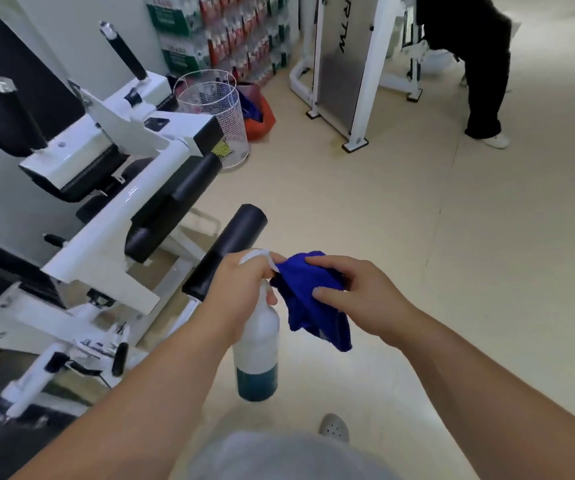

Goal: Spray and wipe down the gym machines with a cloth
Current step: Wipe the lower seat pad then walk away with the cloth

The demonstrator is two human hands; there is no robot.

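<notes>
Jutting off the gym machine [112, 216], a roller pad [230, 244] flanks the spray bottle [258, 341].

The left hand [241, 289] covers the neck and most of the trigger of the bottle [256, 341]. Fingers of the right hand [365, 299] hide part of the cloth [299, 282]. At upper right the top edge cuts off a person [486, 81] above the waist. The machine [112, 216] runs off the left edge. Labels on the packs [237, 32], top centre, are unreadably blurred.

Left: gym machine [112, 216]; wire basket [220, 109] behind it; spray bottle [258, 341] just left of cloth [308, 289].
</notes>
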